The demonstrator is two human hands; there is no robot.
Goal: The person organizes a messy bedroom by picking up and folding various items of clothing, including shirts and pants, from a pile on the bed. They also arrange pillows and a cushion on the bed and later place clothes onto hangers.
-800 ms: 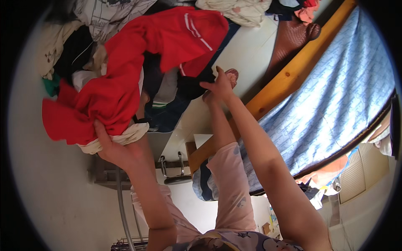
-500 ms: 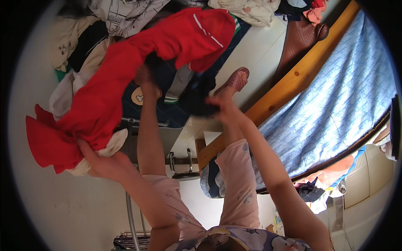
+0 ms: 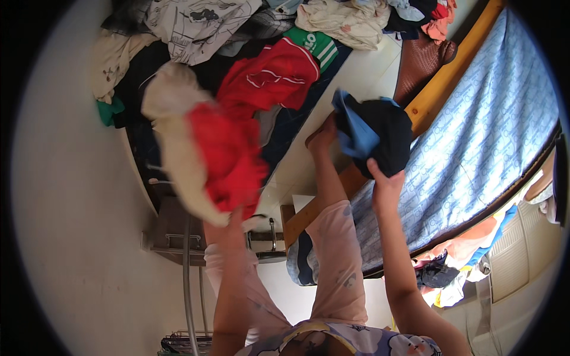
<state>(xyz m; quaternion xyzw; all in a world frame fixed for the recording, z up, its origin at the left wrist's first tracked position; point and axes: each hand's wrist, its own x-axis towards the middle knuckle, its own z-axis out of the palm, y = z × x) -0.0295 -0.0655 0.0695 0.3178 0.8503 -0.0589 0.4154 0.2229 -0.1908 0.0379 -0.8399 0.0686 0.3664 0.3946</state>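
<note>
My left hand is closed on a red and cream garment, which hangs blurred over the pile. Beyond it, touching or overlapping, lies red cloth with white stripes; whether both reds are one piece I cannot tell. On the right, my right hand grips a black and blue cloth item, bunched into a cap-like shape, thumb on its near side. It is held in the air beside the bed, above my right foot.
A clothes pile spreads ahead, with a white printed garment, a green striped piece and a cream one. A bed with a blue patterned sheet and wooden rail stands right. A metal pole rises at lower left.
My left hand has moved right, bringing the red and cream garment nearer the middle. My right hand has risen to the right with the black and blue item, and the striped red cloth sits lower.
</note>
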